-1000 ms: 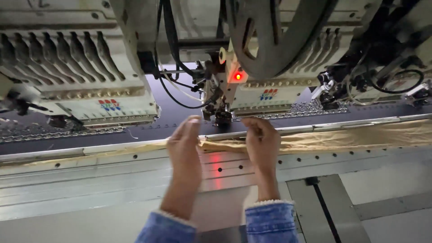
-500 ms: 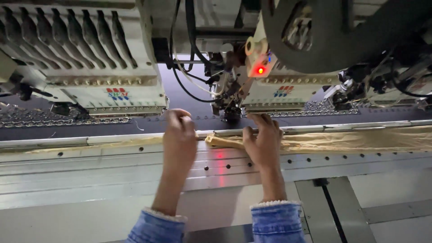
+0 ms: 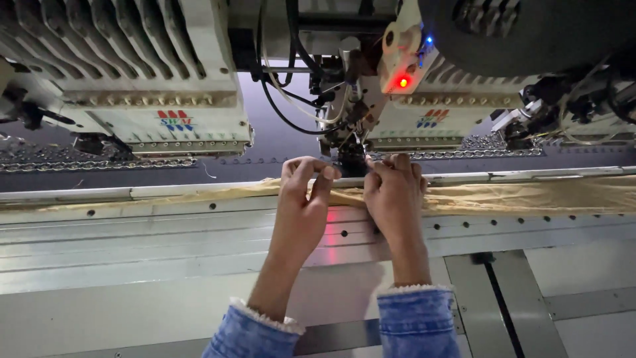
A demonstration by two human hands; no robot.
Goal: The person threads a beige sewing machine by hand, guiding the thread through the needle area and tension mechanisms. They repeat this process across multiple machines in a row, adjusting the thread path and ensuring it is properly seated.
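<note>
Fingertips of both hands meet just below the needle area of a cream-coloured embroidery machine head (image 3: 371, 126). The left hand (image 3: 301, 199) has its thumb and forefinger pinched together and the other fingers curled; what they pinch is too fine to make out. The right hand (image 3: 394, 195) has its fingers bunched close, tips raised toward the needle; it cannot be told whether they grip anything.

Both hands rest over a long strip of golden-tan fabric (image 3: 530, 197). Its long axis runs left to right across the view, lying flat along the far edge of the bed, and it passes directly beneath the fingers. Blue denim cuffs (image 3: 417, 318) with frayed pale edges cover both wrists.

The strip lies on a grey metal machine bed (image 3: 132, 245) with rows of small holes and long seams. A red glow falls on the metal between the hands, below a lit red lamp (image 3: 401, 82) on the machine head. A second cream machine head (image 3: 146, 86) stands to the left, with black cables (image 3: 278, 99) hanging between them. Behind the strip stretches dark cloth (image 3: 278, 142) edged with a sequin-like chain.
</note>
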